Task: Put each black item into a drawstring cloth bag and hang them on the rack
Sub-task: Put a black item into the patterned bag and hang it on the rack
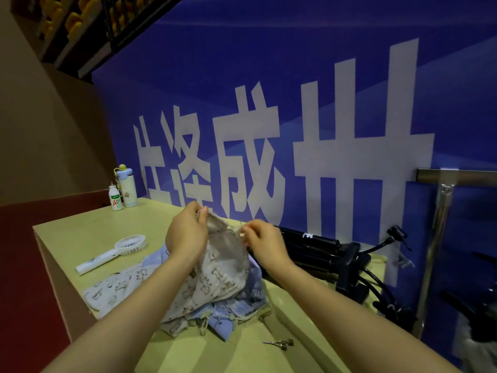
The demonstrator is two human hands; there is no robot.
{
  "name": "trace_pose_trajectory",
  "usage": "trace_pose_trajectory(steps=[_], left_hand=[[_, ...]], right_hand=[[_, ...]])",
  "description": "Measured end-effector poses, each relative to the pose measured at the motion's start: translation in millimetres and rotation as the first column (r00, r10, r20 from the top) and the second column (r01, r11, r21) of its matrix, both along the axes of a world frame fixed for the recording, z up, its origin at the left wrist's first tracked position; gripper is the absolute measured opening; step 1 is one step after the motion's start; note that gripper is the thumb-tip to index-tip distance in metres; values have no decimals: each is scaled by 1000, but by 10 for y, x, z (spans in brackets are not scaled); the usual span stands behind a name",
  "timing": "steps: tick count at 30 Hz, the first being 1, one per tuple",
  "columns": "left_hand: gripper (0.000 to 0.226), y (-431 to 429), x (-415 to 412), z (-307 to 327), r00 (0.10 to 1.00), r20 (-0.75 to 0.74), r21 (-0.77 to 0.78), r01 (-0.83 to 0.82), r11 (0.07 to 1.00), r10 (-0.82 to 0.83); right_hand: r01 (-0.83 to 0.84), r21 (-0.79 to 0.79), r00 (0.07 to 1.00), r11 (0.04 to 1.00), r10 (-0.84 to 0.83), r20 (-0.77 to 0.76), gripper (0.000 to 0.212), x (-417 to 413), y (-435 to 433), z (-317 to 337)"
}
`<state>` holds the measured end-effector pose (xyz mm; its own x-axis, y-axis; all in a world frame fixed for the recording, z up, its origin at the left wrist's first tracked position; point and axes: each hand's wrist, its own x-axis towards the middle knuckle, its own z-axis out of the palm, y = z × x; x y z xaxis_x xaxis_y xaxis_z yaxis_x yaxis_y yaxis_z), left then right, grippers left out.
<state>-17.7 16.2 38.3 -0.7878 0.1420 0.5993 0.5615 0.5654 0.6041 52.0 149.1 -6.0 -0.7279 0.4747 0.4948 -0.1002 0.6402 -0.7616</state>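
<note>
Opening step: the left hand point(185, 232) and right hand point(265, 242) each pinch the mouth of 1 printed cloth bag point(223, 265), held above the table. The black tripod point(309, 247) lies at 3 o'clock. Next, probably, spread the mouth wide and slide it in.

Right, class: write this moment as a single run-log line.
left hand: pinches cloth bag rim | right hand: pinches opposite rim | stage: spreading bag mouth | black items: on table, unbagged
</note>
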Motion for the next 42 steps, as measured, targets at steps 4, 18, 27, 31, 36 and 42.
trace_pose_trajectory(steps=[4, 18, 27, 31, 36, 42], left_hand=[[35, 88, -48, -86, 999, 51, 19, 14, 1000, -15], [32, 350, -259, -347, 989, 139, 25, 42, 999, -46], [33, 375, -332, -434, 985, 173, 30, 15, 999, -20], [32, 335, -365, -400, 981, 192, 53, 7, 999, -17], [34, 268, -372, -345, 978, 207, 47, -36, 998, 25], [36, 153, -398, -299, 968, 241, 57, -83, 995, 67]], right_hand=[[276, 199, 920, 940, -319, 229, 21, 129, 565, -215], [202, 614, 680, 763, -560, 473, 31, 52, 974, -580], [211, 646, 651, 734, -598, 468, 31, 21, 1040, -624], [245, 685, 691, 686, -619, 373, 35, 69, 1032, -533], [308, 687, 750, 658, -612, 250, 38, 157, 979, -326], [371, 649, 830, 664, -550, 89, 42, 348, 900, -137]])
